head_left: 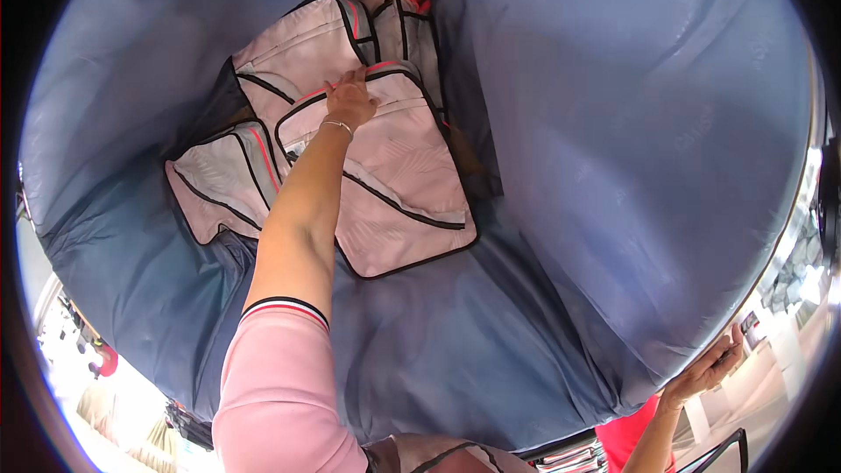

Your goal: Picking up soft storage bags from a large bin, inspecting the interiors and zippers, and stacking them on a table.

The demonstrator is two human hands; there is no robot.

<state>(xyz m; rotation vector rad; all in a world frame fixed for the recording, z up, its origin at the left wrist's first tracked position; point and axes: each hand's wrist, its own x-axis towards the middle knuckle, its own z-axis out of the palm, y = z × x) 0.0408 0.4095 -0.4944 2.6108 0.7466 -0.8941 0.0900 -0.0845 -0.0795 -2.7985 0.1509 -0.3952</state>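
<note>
Your left hand [350, 101] presses flat, fingers together, on a pale backpack [385, 184] inside a blue sack [613, 166]; your right hand [705, 372] clamps its rim.

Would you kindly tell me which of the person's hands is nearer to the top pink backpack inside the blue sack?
The left. The left hand rests on the top pink backpack deep inside the blue sack; the right hand grips the sack's rim, far from it.

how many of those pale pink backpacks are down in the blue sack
4 in view: one under the left hand at centre, one lower left, one upper left, one at the top. More may lie hidden underneath in the blue sack.
</note>
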